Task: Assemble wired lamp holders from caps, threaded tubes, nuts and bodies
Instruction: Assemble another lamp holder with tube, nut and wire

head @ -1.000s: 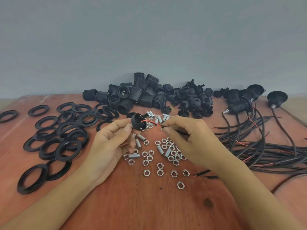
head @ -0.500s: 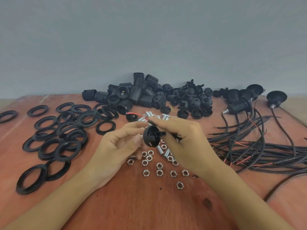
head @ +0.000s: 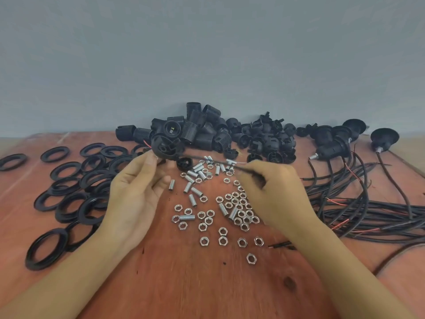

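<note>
My left hand (head: 135, 194) holds a black cap (head: 166, 146) by its fingertips, raised above the table at centre left. A black cable (head: 207, 159) runs from the cap rightward to my right hand (head: 273, 194), which pinches it. A red wire end shows just left of the cap. Silver nuts (head: 232, 217) and short threaded tubes (head: 197, 171) lie scattered on the table between and below my hands. Black threaded bodies (head: 195, 130) are heaped at the back centre, with more black caps (head: 266, 141) piled to their right.
Black rings (head: 76, 192) spread over the left of the wooden table (head: 184, 284). Finished wired holders (head: 333, 143) lie at the back right, their black cables (head: 372, 210) bundled along the right side. A grey wall closes the back.
The hands have drawn apart: the left one carried the cap up and left, the right one slid right along the cable, which is now stretched between them.
</note>
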